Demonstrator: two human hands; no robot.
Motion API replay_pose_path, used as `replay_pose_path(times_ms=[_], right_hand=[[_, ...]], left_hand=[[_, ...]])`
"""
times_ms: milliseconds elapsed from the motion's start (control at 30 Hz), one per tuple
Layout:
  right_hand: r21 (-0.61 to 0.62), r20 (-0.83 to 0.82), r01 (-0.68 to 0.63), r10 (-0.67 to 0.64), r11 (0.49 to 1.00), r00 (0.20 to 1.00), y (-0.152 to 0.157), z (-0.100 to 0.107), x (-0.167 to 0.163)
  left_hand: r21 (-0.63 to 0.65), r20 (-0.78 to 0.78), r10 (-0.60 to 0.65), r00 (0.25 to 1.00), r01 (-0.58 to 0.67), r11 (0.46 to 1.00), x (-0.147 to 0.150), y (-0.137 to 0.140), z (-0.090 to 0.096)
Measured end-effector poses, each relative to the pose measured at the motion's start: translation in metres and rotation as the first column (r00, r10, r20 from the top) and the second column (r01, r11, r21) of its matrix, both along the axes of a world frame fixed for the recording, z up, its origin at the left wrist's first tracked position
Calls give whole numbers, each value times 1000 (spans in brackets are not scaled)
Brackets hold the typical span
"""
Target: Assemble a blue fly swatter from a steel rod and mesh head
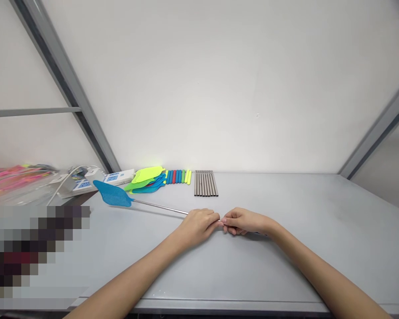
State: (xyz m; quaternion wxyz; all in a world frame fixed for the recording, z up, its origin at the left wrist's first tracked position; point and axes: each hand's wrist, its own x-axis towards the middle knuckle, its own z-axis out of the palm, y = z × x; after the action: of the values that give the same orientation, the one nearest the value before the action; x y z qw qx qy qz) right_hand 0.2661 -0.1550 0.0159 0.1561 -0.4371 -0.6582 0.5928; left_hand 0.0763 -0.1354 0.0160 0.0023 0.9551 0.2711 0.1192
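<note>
A fly swatter (115,195) with a blue mesh head and a thin metal rod slants across the table, its head to the left. My left hand (201,223) is closed round the rod near its right end. Thumb and fingers of my right hand (241,220) pinch the rod close beside the left fingertips. What lies inside the right palm is hidden. Behind my hands a row of metal tubes (206,183) lies side by side. Left of it is a row of short coloured handles (177,177), and then a stack of yellow, green and blue swatter heads (149,175).
A white power strip (119,176) with a cable stands at the table's back left. Plastic bags with pink items (16,181) lie farther left. Grey metal posts (64,79) and a white wall bound the grey table (319,230). The lower left is pixelated.
</note>
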Motion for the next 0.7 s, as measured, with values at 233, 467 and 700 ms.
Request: replay_pose_path(times_ms=[233, 467, 700], right_hand=[[-12, 9, -43, 43, 999, 999, 1, -1, 2], [-3, 25, -64, 64, 998, 998, 0, 1, 4], [-24, 73, -56, 57, 998, 996, 1, 6, 4]], left_hand=[[65, -52, 19, 998, -16, 998, 4, 0, -8], [66, -36, 27, 999, -24, 998, 5, 0, -8], [34, -18, 22, 1000, -21, 999, 5, 1, -7]])
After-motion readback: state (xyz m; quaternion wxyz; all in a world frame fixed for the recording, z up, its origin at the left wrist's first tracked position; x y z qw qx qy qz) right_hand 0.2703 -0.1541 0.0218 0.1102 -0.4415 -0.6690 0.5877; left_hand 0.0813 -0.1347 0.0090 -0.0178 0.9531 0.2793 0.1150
